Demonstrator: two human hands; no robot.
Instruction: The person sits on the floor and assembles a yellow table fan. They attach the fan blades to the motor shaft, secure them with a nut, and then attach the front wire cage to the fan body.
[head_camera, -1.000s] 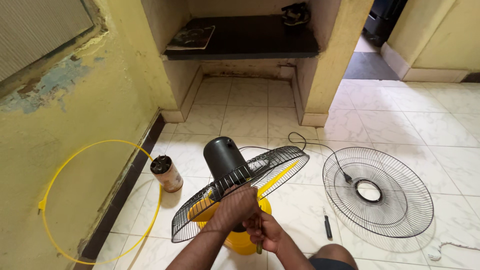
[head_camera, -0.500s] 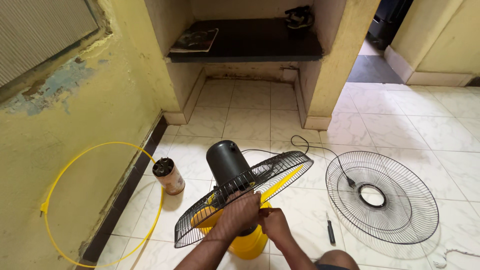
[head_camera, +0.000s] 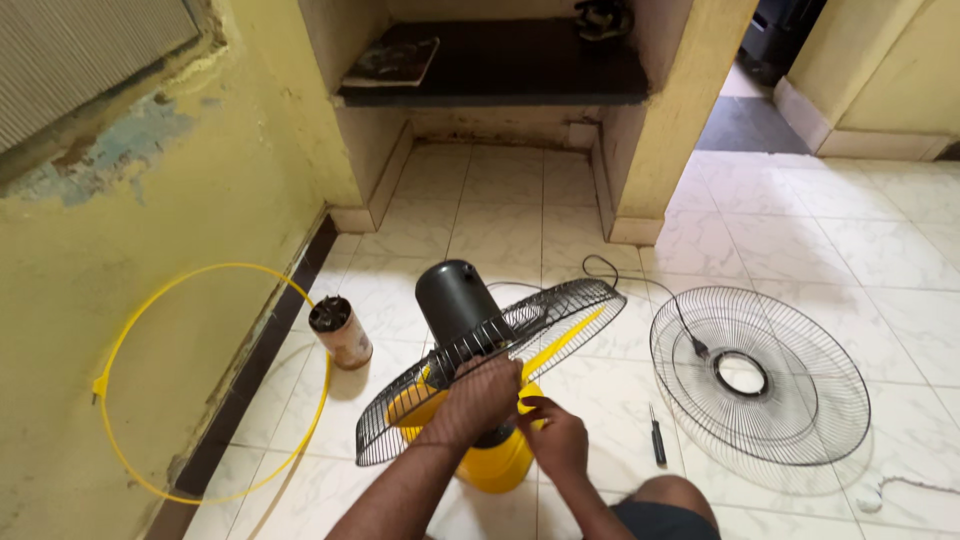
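Fan (head_camera: 470, 330) gripped by both hands — left hand (head_camera: 480, 395), right hand (head_camera: 553, 440) — screwdriver (head_camera: 657, 441) beside.

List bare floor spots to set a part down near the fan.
Free: tiles between loose grille and pillar; tiles under the shelf; inside the yellow ring. Crowded: around the fan, both hands, screwdriver, cord.

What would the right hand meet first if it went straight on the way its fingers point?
The right hand points up and left, fingertips at the yellow blade beside the left hand. It would probably meet that blade, then the rear grille; depth is unclear.
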